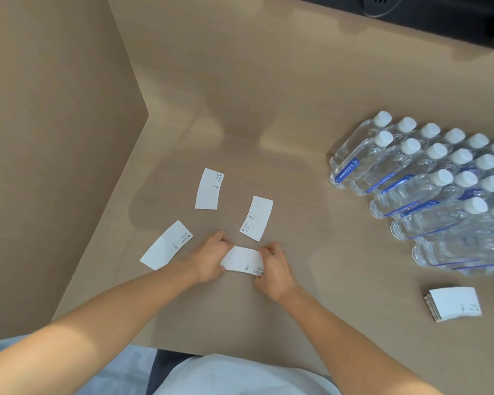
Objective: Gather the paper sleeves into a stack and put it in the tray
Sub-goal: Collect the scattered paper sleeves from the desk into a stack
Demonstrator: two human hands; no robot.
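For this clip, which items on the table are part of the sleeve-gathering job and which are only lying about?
Job: small stack held by left hand and right hand, stack; three loose sleeves; finished sleeve pile. No tray in view.

Lying about: water bottles; dark device at the far edge.

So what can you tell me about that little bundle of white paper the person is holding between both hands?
The small stack of paper sleeves is white, flat and slightly curved along its long edges, with small black print near its lower right corner. Thin layered edges show along the bottom, so it holds several sleeves. It lies low over the tan table, roughly level, pinched at its short ends by the left hand and the right hand. Three single sleeves lie apart from it on the table.
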